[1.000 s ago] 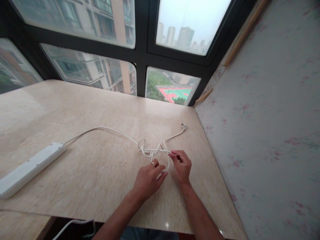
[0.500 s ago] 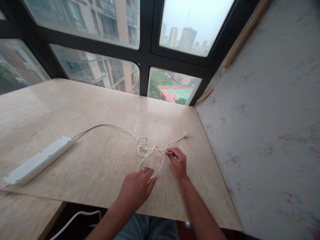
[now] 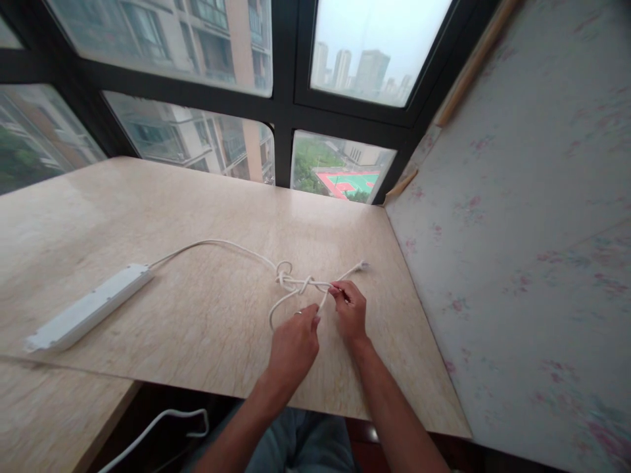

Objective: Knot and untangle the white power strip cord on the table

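And the left hand has come up toward the right hand since half a second ago, leaving a rounded loop out on its own left side! The white cord lies on the tabletop, and our landmark is the knot in it. Here's the key line: doubled strands run nearly sideways from the knot's right side straight to the right fingertips, so the cord's long axis crosses in front of the person. Little to choose between the hands for nearness: the left sits on the knot's near side, the right off to its right.

Right hand: thumb and finger pinched together on the cord, knuckles up, forearm angling in from the right. Left hand: back uppermost, fingers closed on a strand slanting down from the right hand's pinch, ring showing.

Further out, the plug rests right of the knot and slightly beyond it; the power strip lies well to the knot's left, and the window frame stands beyond.
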Action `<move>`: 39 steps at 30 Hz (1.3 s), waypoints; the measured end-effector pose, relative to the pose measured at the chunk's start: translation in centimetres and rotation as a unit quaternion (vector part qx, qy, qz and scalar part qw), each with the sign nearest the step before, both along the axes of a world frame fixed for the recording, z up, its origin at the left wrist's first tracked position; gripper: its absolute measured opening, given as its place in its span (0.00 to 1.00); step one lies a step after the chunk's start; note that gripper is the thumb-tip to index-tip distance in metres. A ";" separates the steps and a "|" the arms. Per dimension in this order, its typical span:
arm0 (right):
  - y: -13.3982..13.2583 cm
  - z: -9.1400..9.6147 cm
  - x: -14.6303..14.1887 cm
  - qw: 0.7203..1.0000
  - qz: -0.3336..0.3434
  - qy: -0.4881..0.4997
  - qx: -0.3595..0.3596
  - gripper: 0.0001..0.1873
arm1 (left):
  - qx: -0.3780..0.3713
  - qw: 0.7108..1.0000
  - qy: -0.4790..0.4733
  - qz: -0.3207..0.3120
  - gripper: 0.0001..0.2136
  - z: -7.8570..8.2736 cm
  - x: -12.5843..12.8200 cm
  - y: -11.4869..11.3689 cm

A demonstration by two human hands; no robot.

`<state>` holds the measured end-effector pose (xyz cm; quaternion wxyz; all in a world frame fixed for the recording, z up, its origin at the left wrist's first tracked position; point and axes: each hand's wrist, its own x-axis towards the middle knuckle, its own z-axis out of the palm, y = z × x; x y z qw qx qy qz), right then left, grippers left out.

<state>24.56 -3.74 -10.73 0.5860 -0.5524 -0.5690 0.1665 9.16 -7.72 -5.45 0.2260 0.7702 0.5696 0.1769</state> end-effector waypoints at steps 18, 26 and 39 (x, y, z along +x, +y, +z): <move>0.1 -0.5 0.2 0.998 -0.006 0.043 -0.046 0.12 | 0.008 0.996 -0.083 -0.015 0.19 0.8 -1.0 -1.7; 0.3 -0.5 0.5 0.997 -0.030 0.058 -0.044 0.13 | -0.071 0.997 0.006 0.021 0.17 -0.8 3.7 2.4; 0.1 -0.1 0.2 0.994 -0.016 0.085 -0.069 0.16 | -0.044 0.992 -0.110 0.049 0.14 0.5 -0.5 -2.1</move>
